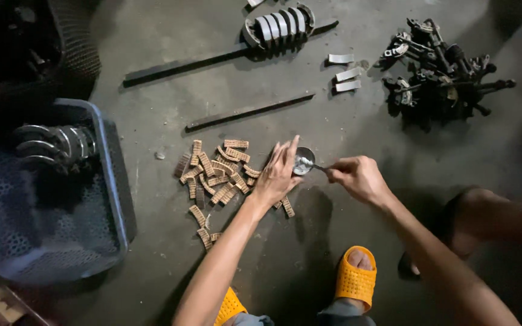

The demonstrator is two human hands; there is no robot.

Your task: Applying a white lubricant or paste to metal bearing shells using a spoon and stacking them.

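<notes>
My left hand (279, 172) rests flat on the concrete floor at the right edge of a pile of several small tan ridged pieces (219, 172), its fingers spread and touching a few of them. My right hand (357, 177) pinches the handle of a small round shiny metal scoop (303, 160), whose bowl sits just beyond my left fingertips. A few tan pieces lie under and below my left palm.
A blue plastic crate (111, 181) with a metal crankshaft (55, 145) stands at left. Two long dark metal bars (249, 111) lie beyond the pile. Curved bearing shells (279, 25), three small shells (345, 73) and a heap of dark greasy parts (439, 75) sit further off. My orange sandals (354, 279) are below.
</notes>
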